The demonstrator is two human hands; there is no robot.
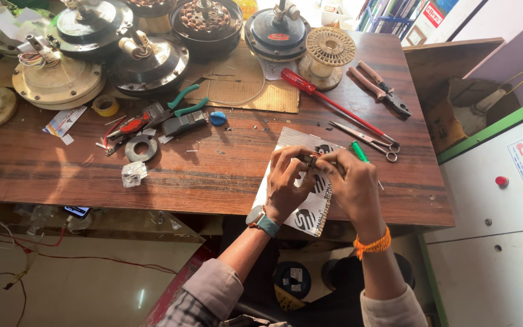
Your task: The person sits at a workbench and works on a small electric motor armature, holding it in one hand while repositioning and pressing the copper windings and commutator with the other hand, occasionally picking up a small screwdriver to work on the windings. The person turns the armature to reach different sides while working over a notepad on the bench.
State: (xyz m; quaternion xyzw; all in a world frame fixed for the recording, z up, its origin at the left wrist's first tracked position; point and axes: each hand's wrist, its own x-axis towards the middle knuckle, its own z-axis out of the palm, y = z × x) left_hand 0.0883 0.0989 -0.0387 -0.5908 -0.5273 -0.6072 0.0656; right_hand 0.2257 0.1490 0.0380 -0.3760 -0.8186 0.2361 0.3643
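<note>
Near the front edge of the scratched, striped wooden table point(152, 175), both hands are meeting above a printed white sheet point(310, 212). The left hand point(286, 181) and the right hand point(349, 181) are pinching a small coppery, reddish part point(312, 160) between their fingertips, fingers curled tight around it; its exact shape is too small to tell. Just right of the hands, a green-handled tool point(358, 151) and slim steel scissors point(367, 140) are lying on the wood. Farther back, a long red-handled screwdriver point(325, 100) and brown-gripped pliers point(379, 88) are resting beside a ribbed cream plastic spool point(329, 48). Round, dusty metal motor housings point(146, 63) are crowding the far left, with a flat grey washer point(140, 148) nearer.
</note>
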